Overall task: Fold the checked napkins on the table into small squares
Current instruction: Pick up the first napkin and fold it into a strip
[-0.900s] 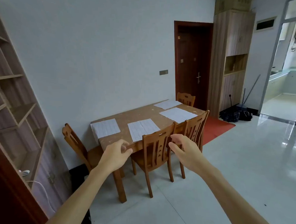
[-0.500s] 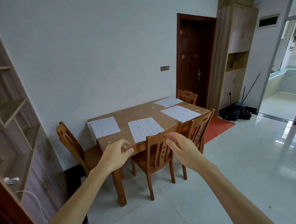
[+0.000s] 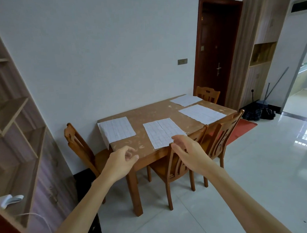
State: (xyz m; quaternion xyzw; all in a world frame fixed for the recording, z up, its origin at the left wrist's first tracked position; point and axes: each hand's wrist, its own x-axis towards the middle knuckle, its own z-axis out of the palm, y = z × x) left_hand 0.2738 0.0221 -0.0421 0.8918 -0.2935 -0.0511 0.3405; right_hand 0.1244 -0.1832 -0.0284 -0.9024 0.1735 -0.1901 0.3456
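Fingers [image 3: 131, 154] of the left hand [image 3: 119, 164] are seen loosely curled and parted, nothing held; those of the right hand [image 3: 187, 153] are spread and slightly bent, likewise empty. Both bare forearms are stretched forward from the lower edge of the view, palms turned inward toward each other, hands held in the air short of the table [image 3: 149, 107]. No writing or brand can be read anywhere. Just past the hands, two wooden chairs with slatted backs [image 3: 190, 160] [image 3: 224, 131] are tucked under the near long edge; the wood is orange-brown and glossy. The table top is brown with pale scattered flecks, set on square wooden legs. Four checked napkins are laid flat and unfolded on it, white with a fine grey grid and faint creases: the nearest napkin [image 3: 163, 132] lies at the near edge, its corner overlapped in view by the right fingertips; the left napkin [image 3: 115, 130] hangs partly over the left end; a third napkin [image 3: 202, 113] lies toward the right end; the farthest napkin [image 3: 185, 100] lies by the far corner. Another chair [image 3: 77, 145] stands at the left end, and one [image 3: 207, 95] at the far end. A red mat [image 3: 242, 129] lies on the glossy white tiled floor beyond. A dark wooden door [image 3: 216, 49] with a metal handle is set in the plain pale wall.
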